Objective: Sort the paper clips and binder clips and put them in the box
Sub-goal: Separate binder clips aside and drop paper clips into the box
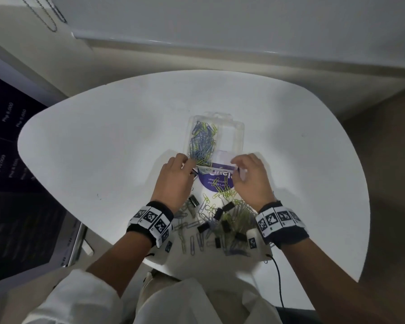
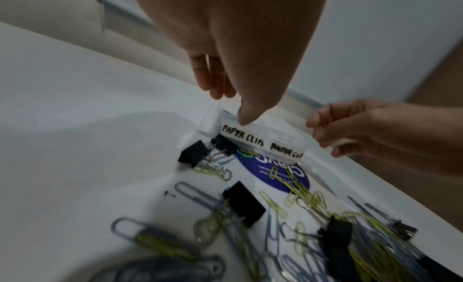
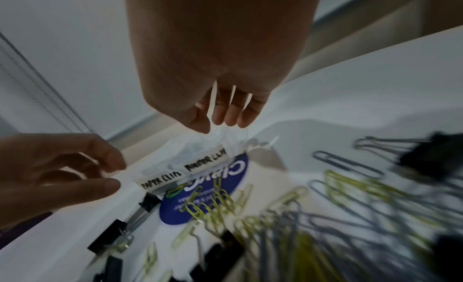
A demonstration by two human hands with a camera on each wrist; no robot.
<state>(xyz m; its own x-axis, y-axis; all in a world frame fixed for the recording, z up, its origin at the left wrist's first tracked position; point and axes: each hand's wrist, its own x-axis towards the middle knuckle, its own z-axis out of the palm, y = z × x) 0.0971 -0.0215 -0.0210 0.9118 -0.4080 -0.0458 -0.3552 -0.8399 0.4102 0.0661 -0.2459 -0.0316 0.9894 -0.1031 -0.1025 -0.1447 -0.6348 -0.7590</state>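
I see one clear plastic two-compartment box (image 1: 216,139) on the round white worktop (image 1: 103,148), its left compartment full of blue and green wire paper clips (image 1: 202,142). My left hand (image 1: 173,181) pinches its near left corner with curled fingers (image 2: 215,84). My right hand (image 1: 250,178) is at the right corner, fingers bent; whether they grip, I cannot tell. Loose paper clips (image 1: 211,206) and about eight black binder clips (image 1: 222,220) lie before it, crowding a purple round sticker (image 1: 216,181). Only the wrist views show two handwritten labels (image 2: 263,142).
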